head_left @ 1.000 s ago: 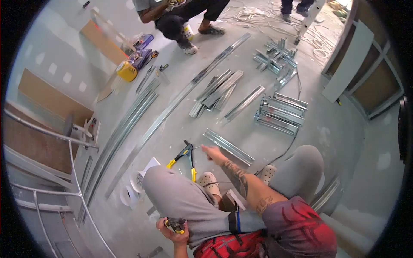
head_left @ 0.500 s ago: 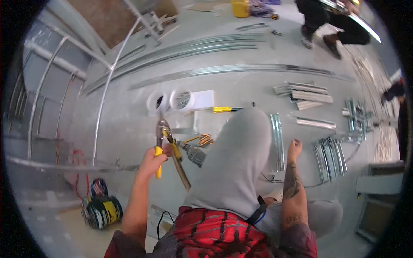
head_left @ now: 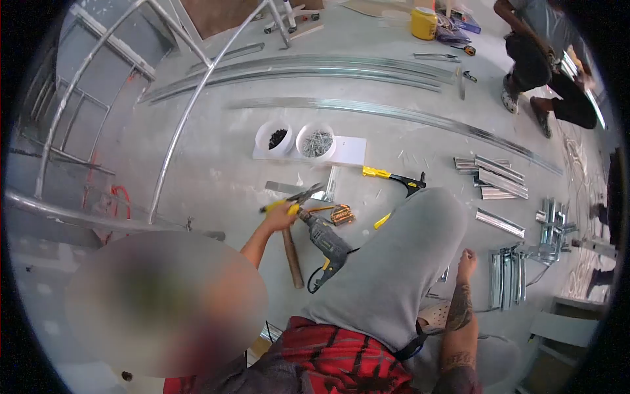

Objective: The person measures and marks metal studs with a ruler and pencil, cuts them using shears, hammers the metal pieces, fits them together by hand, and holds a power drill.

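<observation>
My left hand (head_left: 281,215) is closed round the yellow handles of metal snips (head_left: 306,194), whose jaws point right. Just below it, a hammer (head_left: 293,259) lies with its wooden handle toward me and its head hidden. To the right lie a grey power drill (head_left: 326,244) and an orange-and-black tape measure (head_left: 342,215). A flat metal square (head_left: 331,184) rests behind the snips. My right hand (head_left: 467,262) is curled closed beside my knee, left of a bundle of short metal channels (head_left: 507,279); whatever its fingers may hold is hidden.
A tub of black screws (head_left: 274,138) and a tub of silver fasteners (head_left: 315,142) stand on a white board (head_left: 351,151). A yellow-and-black tool (head_left: 394,177) lies near my knee. Long metal profiles (head_left: 387,111) cross the floor. A metal frame (head_left: 177,131) stands left; a person (head_left: 541,65) crouches at far right.
My left hand has brought the snips down beside the drill, and their jaws have swung from pointing away to pointing right. The view has shifted. My right hand stays curled.
</observation>
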The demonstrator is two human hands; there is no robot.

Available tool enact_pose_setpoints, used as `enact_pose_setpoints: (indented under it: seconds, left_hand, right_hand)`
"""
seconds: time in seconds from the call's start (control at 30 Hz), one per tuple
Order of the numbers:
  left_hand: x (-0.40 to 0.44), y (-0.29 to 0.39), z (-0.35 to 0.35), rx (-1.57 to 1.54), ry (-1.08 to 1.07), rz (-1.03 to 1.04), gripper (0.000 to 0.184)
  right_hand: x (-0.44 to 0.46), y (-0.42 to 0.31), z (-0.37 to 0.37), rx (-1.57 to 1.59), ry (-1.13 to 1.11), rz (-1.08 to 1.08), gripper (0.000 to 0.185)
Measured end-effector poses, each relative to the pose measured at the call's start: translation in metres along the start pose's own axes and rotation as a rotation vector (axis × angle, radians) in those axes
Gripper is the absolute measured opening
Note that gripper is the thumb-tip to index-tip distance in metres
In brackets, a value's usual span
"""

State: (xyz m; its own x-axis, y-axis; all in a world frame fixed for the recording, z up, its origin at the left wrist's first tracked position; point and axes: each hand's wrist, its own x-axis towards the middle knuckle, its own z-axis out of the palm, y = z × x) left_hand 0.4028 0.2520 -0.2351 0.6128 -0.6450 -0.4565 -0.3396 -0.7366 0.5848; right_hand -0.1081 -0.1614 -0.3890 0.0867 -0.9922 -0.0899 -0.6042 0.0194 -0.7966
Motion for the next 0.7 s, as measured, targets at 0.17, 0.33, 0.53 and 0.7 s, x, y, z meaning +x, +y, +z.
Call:
enact_pose_setpoints:
  seconds: [0.17,0.33,0.53,0.7]
  left_hand:
    - [0.081,-0.018,0.009,0.260,0.037,0.346,0.036]
    - [0.076,0.005,0.003,0.551,0.264,0.173,0.044]
    - [0.030,-0.085,0.052,0.105,0.433,0.017,0.045]
    - [-0.017,-0.183,0.128,0.365,-0.074,-0.183,0.046]
  right_hand:
    - [0.003,-0.006,0.001,-0.090,-0.164,-0.131,0.020]
    - [-0.017,-0.014,-0.009,-0.018,-0.183,-0.147,0.022]
    - [-0.036,0.016,0.004,-0.062,-0.258,-0.024,0.031]
    - [-0.057,-0.025,0.017,-0.450,-0.067,0.027,0.057]
